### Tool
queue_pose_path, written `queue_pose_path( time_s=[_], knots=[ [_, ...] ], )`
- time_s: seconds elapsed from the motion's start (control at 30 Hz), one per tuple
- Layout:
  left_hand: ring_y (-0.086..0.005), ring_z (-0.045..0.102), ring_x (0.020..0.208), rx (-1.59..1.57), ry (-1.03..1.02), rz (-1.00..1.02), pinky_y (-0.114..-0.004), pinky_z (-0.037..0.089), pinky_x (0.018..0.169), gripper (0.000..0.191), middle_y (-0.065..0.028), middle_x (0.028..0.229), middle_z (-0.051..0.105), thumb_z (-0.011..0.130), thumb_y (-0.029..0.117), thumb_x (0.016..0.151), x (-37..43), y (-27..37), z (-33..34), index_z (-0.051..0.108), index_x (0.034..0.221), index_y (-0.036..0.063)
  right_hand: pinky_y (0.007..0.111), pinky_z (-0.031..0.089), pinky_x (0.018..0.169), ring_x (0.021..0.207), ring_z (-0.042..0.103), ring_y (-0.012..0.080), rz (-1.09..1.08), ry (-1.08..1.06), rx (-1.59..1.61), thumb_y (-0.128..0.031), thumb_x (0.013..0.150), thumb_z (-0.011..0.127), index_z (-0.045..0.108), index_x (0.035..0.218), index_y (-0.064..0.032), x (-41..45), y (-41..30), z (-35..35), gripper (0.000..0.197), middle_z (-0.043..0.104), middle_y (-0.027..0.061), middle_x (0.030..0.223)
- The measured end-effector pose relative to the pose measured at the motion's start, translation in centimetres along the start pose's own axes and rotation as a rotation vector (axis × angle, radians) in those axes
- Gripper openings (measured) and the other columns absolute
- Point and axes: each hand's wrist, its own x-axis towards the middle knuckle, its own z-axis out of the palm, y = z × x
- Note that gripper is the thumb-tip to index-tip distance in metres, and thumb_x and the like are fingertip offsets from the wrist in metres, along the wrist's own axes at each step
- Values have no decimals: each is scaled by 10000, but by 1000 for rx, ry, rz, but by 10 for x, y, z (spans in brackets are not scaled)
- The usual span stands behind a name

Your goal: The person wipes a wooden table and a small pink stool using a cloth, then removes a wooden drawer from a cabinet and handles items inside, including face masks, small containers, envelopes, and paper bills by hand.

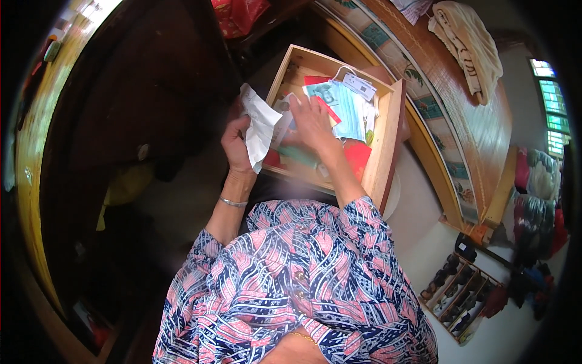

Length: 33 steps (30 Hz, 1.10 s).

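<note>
My left hand [237,142] grips a creased sheet of white paper [261,123] beside a light wooden drawer [382,159]. Over the drawer's contents, my right hand [313,119] is slightly blurred. Its fingertips touch a pale slip of paper [283,119]; whether they pinch it is unclear. Inside lie a light-blue face mask [351,111], a greenish printed note with a portrait [323,91], and a red paper [358,159]. A white label with a printed code [359,85] rests at the mask's far end. The hand and forearm hide some contents.
Dark wooden furniture [136,82] stands to the left. A red bag [238,16] is at the top. On the right, a wooden surface [454,68] bears a folded cream cloth [468,50]. Further off are a shoe rack [461,295] with several shoes and hanging clothes [536,200].
</note>
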Motion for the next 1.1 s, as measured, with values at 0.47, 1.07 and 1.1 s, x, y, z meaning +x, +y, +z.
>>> queue_pose_path(
  time_s=[0.47,1.07,1.1],
  knots=[
    [-245,619,820,7,-7,-30,-324,531,713,359,-107,951,610,466,117,791,2,6,-9,506,1131,13,349,395,749,686,538,263,240,0,398,-197,616,720,586,755,-19,-7,17,-38,262,586,142,683],
    [-130,557,926,931,-221,-97,-239,434,828,351,-83,1055,604,462,-7,791,-11,1,12,593,1116,10,192,339,517,588,418,26,670,485,1297,-28,803,583,509,813,8,-31,44,-63,83,523,-12,639],
    [-120,571,878,1063,-254,-143,-230,443,801,327,-74,1010,624,467,3,788,-11,2,13,623,1076,11,187,340,524,592,424,25,650,553,1360,-33,812,579,506,840,10,-30,43,-66,89,530,-12,656]
  ],
)
